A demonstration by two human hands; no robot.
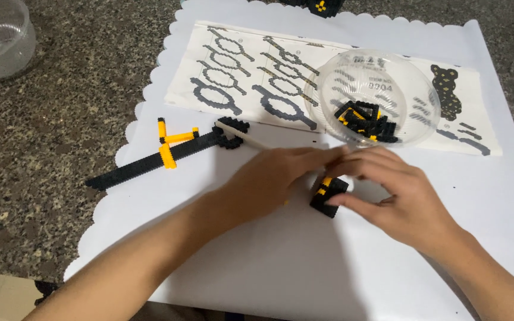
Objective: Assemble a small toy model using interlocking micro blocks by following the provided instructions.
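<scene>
From the head camera I look down on my right hand [397, 199] pinching a small black-and-yellow brick block [328, 194] between thumb and fingers, closed on it just above the white scalloped paper mat [304, 261]. My left hand [275, 178] comes in from the other side, its fingertips meeting the block's top; its fingers are curled in, and a thin pale stick [248, 138] runs out past its knuckles, though I cannot tell whether that hand actually holds it. The block sits between the two hands, tilted, its longer side running from near the right thumb up toward the left fingertips, yellow studs on the upper face. To do this well, I judge the right hand should keep the block steady and square while the left presses straight down, so nothing slips. Just beyond the right hand's fingers stands a clear plastic bowl [334, 113] holding loose black and yellow pieces [367, 122], resting on a printed instruction sheet [233, 65]. Well to the far side of the left hand lies a long black brick sword [150, 163] with a yellow crossguard, its blade pointing away toward the mat's edge.
</scene>
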